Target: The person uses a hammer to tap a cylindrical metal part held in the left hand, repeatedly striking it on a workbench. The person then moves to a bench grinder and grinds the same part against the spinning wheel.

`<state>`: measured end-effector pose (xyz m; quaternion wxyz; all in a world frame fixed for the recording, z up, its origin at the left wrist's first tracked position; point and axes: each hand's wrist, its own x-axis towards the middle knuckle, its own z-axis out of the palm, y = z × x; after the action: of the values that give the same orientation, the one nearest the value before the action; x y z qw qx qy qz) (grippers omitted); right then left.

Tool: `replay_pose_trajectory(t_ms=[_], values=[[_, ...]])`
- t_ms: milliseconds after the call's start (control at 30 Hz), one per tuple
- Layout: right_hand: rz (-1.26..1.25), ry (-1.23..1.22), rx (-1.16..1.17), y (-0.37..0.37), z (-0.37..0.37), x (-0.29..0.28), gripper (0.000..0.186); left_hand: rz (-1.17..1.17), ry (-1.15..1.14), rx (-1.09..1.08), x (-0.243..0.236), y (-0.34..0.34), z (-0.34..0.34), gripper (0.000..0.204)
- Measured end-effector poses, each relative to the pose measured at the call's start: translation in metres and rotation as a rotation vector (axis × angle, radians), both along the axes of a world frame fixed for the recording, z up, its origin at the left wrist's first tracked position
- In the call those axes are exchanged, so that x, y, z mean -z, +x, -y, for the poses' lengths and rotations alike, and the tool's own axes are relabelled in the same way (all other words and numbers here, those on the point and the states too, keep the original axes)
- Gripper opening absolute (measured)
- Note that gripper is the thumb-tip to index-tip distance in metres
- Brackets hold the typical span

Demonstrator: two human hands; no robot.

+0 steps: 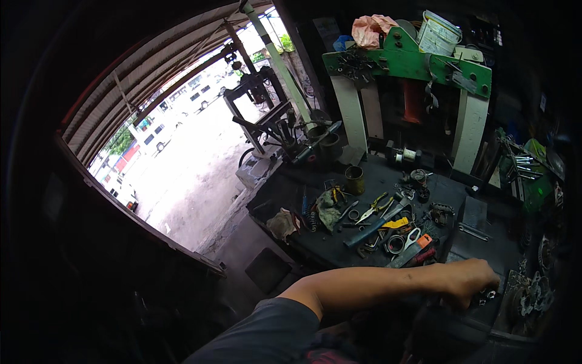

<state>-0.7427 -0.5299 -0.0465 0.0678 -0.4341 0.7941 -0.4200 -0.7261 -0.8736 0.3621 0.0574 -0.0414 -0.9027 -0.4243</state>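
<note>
My left forearm crosses the bench from the lower left. At its end, my left hand (470,281) is closed, knuckles up and fingers curled down out of sight. Whatever it grips is hidden under the hand. Small shiny metal pieces (487,296) show just beyond its fingers, resting over a dark flat surface (485,255). Two slim wrenches (473,231) lie farther back on that surface. To the left of the hand are a red-handled tool (422,256) and a flat tool with an orange end (418,244). My right hand does not show; the area below is very dark.
Pliers with yellow handles (373,209), a hammer (377,223), a rusty can (354,180) and rags (282,225) cover the bench. Behind stands a green-and-white press frame (348,109). Greasy gears (527,300) sit at the right. A wide doorway opens onto a bright yard (188,176).
</note>
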Motion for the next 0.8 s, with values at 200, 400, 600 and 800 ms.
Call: replay_pose_trajectory(t_ms=[200,400,600,800], values=[[-0.261,0.208,0.031,-0.016,-0.009,-0.023,0.027,-0.111,0.002,-0.011,0.009,-0.005,-0.001,0.061],[-0.391,0.571,-0.052,-0.052,-0.008,-0.16,0.021,-0.072,0.014,0.035,-0.001,-0.002,0.002,0.053],[-0.567,0.82,-0.298,-0.029,0.023,-0.341,0.015,-0.086,-0.051,0.023,-0.007,-0.001,0.004,0.056],[-0.555,0.49,-0.778,0.029,0.082,-0.393,0.011,0.041,0.001,0.029,-0.015,-0.001,-0.005,0.06]])
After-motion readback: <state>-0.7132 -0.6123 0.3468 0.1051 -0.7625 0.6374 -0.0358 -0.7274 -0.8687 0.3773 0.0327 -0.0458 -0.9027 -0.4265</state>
